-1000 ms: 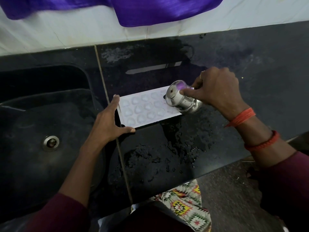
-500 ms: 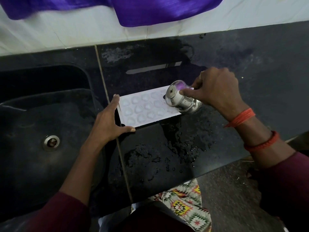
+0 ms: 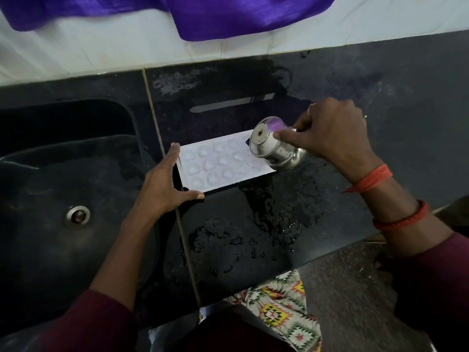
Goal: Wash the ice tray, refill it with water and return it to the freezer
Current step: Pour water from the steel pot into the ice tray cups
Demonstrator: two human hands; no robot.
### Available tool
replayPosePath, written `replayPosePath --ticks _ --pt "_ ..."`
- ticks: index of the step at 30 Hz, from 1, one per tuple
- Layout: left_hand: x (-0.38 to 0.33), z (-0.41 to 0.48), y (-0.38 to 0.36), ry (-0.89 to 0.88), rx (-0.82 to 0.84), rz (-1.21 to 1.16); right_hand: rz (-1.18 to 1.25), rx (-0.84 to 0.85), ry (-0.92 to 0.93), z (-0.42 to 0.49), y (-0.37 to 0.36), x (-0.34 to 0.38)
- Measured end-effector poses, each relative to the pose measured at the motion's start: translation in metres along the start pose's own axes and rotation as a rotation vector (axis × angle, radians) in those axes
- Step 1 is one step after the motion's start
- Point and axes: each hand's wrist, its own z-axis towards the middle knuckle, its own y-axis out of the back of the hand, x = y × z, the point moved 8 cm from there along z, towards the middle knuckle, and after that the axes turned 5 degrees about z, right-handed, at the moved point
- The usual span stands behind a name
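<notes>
A: Item 1, the ice tray (image 3: pixel 218 163). Where do we log it?

B: We log it flat on the black countertop (image 3: pixel 380 97), just right of the seam beside the sink (image 3: pixel 63 174). It is white with rows of rounded cells. Its right end is hidden under item 2, so we cannot count the cells.

A: Item 2?

B: A small steel cup (image 3: pixel 274 148), tipped over the tray's right end with its flat base turned toward us. We cannot tell whether water is leaving it.

A: And the hands?

B: The right hand (image 3: pixel 332 133) holds the cup, fingers wrapped round its body and the thumb laid along its side. We note 2 red thread bands (image 3: pixel 368 180) on that wrist. The left hand (image 3: pixel 162 189) grips nothing. Its straight fingers lie against the tray's left short edge, and the thumb is stretched along the near corner.

A: Surroundings?

B: We list these:
- Water puddles (image 3: pixel 266 224) spread over the countertop near the tray and toward the front edge.
- A round metal drain (image 3: pixel 77 216) in the dark sink.
- A white tiled wall (image 3: pixel 101 47) behind the counter, with purple cloth (image 3: pixel 228 16) hanging over it.
- A patterned fabric (image 3: pixel 281 308) below the counter's front edge.
- Maroon sleeves (image 3: pixel 96 323) on both arms.
</notes>
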Motion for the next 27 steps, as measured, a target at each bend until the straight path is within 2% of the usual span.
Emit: replayPosePath --ticks 7,27 --pt "0.001 0.001 0.000 0.003 0.004 0.008 0.098 0.013 -0.015 -0.009 0.004 -0.007" --pt "0.002 0.001 -0.001 0.007 -0.002 -0.005 -0.011 0.009 -0.012 -0.027 -0.010 -0.016"
